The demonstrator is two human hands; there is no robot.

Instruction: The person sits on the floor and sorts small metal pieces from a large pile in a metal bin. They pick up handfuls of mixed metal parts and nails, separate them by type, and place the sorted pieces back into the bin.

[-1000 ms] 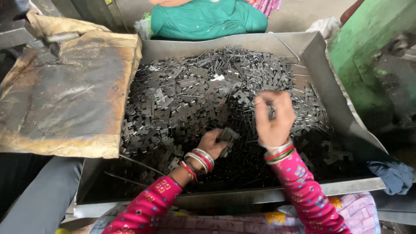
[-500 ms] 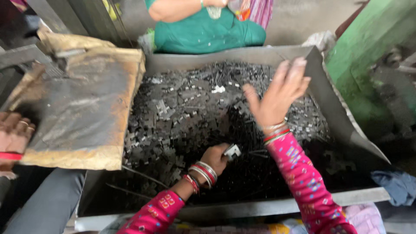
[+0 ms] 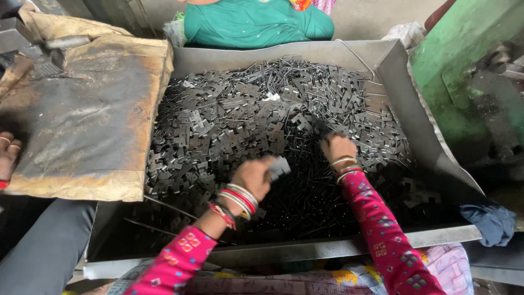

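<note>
A large grey metal tray [image 3: 404,93] holds a heap of dark flat metal stampings [image 3: 256,114], several of them cross-shaped. My left hand [image 3: 255,176], with bangles at the wrist, is closed on a small stack of the metal pieces [image 3: 280,166] above the near part of the heap. My right hand [image 3: 337,147] is down in the pile to the right, fingers curled into the pieces; what it holds is hidden. Both sleeves are pink and patterned.
A worn, stained board [image 3: 87,120] lies left of the tray. A person in a green garment [image 3: 256,22] sits beyond the far rim. Another person's hand [image 3: 8,153] shows at the left edge. A green machine body [image 3: 464,65] stands right, a blue cloth [image 3: 491,221] below it.
My right hand, raised and spread open above the heap half a second ago, has dropped into the pile. My left hand has stayed near the front with its stack.
</note>
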